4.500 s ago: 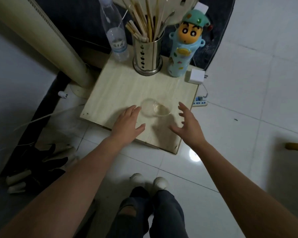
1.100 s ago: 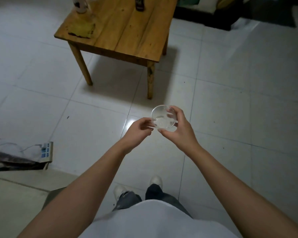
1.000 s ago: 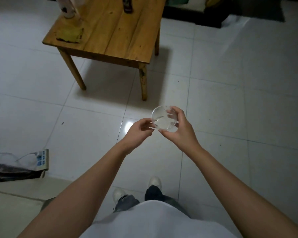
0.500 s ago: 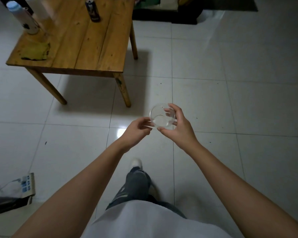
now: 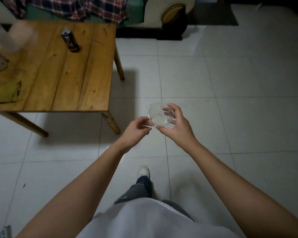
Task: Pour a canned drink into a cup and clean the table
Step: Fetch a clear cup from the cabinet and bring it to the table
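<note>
An empty glass cup is carried above the floor, grasped by the right hand and pinched by the left hand; setting it on the desk beside the can is judged next.

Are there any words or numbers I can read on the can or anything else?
No text here can be read.
Dark can on the wooden table: pale markings, too blurred to read.
Printed item at the bottom left floor edge: too small and cut off.
Glass cup: no label.
</note>
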The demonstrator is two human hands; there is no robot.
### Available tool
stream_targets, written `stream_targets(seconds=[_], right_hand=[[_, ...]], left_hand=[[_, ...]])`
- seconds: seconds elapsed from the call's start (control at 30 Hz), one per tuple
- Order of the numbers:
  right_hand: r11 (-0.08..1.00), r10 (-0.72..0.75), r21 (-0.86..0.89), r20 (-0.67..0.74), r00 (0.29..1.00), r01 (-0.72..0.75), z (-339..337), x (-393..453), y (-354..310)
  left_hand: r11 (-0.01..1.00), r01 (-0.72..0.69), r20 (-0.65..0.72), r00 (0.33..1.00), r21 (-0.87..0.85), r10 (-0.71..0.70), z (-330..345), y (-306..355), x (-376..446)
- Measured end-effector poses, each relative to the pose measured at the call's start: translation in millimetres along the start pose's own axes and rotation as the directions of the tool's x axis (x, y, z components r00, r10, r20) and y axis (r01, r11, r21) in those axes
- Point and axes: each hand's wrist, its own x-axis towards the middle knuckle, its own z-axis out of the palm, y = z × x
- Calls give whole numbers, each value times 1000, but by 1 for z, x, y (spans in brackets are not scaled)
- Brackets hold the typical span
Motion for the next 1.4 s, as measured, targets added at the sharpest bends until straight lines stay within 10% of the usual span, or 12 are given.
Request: stream_targets(seconds=[0.9,1.4], right_hand=[[984,-165,-31,234,958,176,-108,451,-31],[963,-231,-38,392,891,266,-35,663,-88]], left_hand=[[999,-31,-261,965,-22,24,-57,176,384],[991,-29,-418,908,-132,-29,-196,206,533]])
